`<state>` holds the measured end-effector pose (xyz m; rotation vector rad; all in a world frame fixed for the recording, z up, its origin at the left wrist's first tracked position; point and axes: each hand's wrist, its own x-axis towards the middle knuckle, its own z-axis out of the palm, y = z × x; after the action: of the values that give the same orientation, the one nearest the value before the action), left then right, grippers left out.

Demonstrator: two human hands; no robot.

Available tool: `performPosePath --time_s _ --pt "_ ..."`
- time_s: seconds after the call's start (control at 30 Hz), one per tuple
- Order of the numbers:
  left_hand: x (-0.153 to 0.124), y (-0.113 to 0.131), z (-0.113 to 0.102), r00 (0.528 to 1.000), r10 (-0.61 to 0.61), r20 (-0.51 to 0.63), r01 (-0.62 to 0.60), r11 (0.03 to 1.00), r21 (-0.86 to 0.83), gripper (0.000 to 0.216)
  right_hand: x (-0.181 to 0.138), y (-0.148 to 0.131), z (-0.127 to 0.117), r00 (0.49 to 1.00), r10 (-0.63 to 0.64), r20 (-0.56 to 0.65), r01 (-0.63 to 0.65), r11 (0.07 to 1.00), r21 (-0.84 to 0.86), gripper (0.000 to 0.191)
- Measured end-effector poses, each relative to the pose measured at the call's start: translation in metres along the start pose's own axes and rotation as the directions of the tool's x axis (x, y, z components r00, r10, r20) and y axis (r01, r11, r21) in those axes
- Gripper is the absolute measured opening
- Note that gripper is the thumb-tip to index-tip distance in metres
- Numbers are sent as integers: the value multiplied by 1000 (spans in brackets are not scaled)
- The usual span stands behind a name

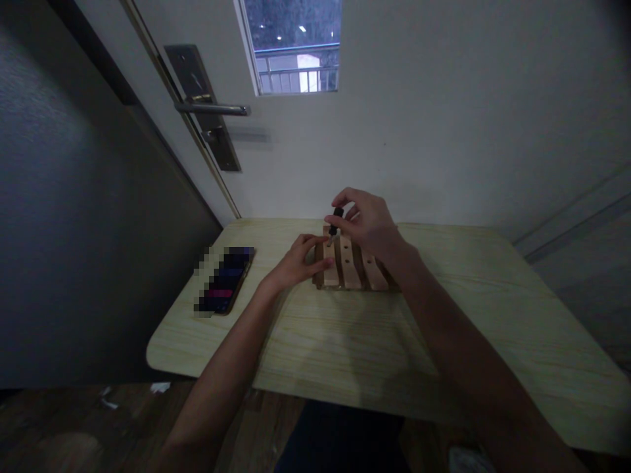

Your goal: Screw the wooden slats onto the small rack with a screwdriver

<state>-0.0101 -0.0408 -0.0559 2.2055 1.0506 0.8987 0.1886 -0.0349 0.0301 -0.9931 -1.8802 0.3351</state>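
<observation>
My right hand [367, 220] pinches a small screwdriver [337, 214] by its black handle, tilted with its tip down. The tip points at a hole in the leftmost pale wooden piece [330, 272]; whether it touches a screw is too small to tell. Several such pieces with holes lie side by side on a darker brown base [319, 279]. My left hand [297, 261] grips the left end, its thumb near the front and its forefinger near the back of the leftmost piece. My right hand and forearm hide the right side of the base.
The pale wood-grain table [305, 341] stands against a white door [444, 131] with a metal handle [217, 109] and a small window. A phone [229, 279] lies to the left of my left hand. Paper scraps [160, 387] are on the floor.
</observation>
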Motion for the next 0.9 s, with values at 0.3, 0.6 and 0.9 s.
performPosePath --time_s 0.3,0.6,0.9 --pt "0 -1 0 1000 -13 4 13 1000 0 49 -2 -4 -4 999 18 42 -21 998 58 22" --pt "0 0 0 1000 4 8 -4 1000 5 48 1 0 2 999 32 -27 -32 999 -18 20" --pt "0 -2 2 1000 -4 -3 4 1000 0 49 -2 -1 -1 999 -16 40 15 1000 26 27"
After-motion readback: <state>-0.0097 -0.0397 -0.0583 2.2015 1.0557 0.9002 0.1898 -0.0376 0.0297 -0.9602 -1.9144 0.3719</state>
